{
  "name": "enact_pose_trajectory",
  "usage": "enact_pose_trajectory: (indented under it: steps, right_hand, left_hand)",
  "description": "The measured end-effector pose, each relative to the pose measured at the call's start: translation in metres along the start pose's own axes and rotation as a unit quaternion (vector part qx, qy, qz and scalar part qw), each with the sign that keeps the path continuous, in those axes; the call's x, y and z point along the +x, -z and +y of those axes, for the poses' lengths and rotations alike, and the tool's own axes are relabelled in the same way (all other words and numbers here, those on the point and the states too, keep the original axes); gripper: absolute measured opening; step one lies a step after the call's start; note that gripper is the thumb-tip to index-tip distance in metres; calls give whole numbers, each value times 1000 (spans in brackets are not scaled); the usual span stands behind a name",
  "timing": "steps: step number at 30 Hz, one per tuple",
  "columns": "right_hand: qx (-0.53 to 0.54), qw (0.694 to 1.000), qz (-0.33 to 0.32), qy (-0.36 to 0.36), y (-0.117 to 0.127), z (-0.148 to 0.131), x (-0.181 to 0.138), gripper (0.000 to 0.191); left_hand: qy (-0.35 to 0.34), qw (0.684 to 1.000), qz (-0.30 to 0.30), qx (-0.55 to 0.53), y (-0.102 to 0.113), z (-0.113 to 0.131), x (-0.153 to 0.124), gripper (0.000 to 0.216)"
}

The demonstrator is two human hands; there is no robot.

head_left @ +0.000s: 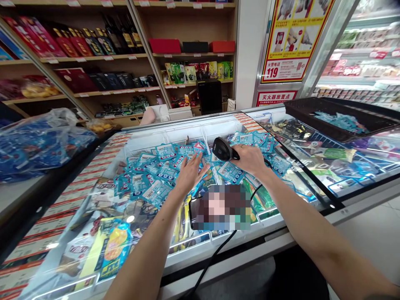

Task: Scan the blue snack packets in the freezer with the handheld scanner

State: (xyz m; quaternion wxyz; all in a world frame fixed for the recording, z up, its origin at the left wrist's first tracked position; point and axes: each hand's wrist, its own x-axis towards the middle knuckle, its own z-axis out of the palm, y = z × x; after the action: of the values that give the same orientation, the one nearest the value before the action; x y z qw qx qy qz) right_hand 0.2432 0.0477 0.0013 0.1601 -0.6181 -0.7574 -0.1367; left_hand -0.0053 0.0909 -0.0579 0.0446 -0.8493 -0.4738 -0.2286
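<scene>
My right hand (250,159) is wrapped around the handle of a black barcode scanner (222,148), its head facing left. My left hand (190,171) stretches out, fingers apart, over small blue packets (158,192) spread across the glass top of a chest freezer. Whether its fingertips touch a packet, I cannot tell. More blue packets (250,138) lie beyond and beside the scanner. A smartphone (196,207) lies on the glass between my forearms, its screen blurred out. From the scanner a black cable (215,257) runs down past the freezer's front edge.
Bagged blue packs (43,143) sit at the left. A dark tray (331,118) with blue packets rests on the right freezer lid. Frozen goods, including a yellow-and-blue bag (115,246), show through the glass. Stocked shelves (193,54) stand behind.
</scene>
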Motion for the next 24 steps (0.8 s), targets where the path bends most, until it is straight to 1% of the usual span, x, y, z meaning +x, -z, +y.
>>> enact_pose_trajectory:
  steps: [1,3,9,12,17,20,24]
  right_hand:
    - [0,1000,-1,2,0,0,0,39]
    - [0,1000,1,3,-1,-1,0,38]
    - [0,1000,14,6,-4,0,0,37]
    - [1,1000,19,5,-4,0,0,38]
    - [6,1000,14,3,-2,-2,-1,40]
    - [10,1000,19,21,-2,-2,-1,39]
    - [24,997,12,68,-2,-4,-2,39]
  left_hand:
    - [2,1000,-9,1,-2,-2,1,62]
    - [2,1000,-7,-5,-2,-5,3,63]
    - [-5,995,57,-86,5,-7,2,72]
    - [-7,991,69,-116,6,-6,1,65]
    - [2,988,113,-109,4,-8,1,58]
    - [16,985,144,-96,3,-10,1,59]
    - [30,984,141,-104,4,-12,0,61]
